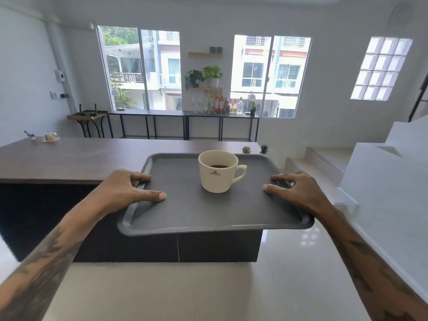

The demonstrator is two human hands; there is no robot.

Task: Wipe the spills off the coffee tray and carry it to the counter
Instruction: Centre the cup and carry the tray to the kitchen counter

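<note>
I hold a dark grey rectangular tray (185, 212) level in the air, in front of the brown counter (92, 156). My left hand (122, 188) grips its left rim, thumb lying on the tray floor. On the right rim sits my right hand (298, 188), gripping the same way. A cream cup (217, 179) with dark coffee stands upright on the tray's far middle, handle pointing right. The tray floor looks dry, with no spill showing. The tray's far edge overlaps the counter's right end in the view.
A small glass dome and a little dish (49, 137) stand at the counter's far left. Two tiny potted plants (254, 149) sit at its right end. White steps (324, 158) rise to the right. Glossy tiled floor (289, 262) lies below.
</note>
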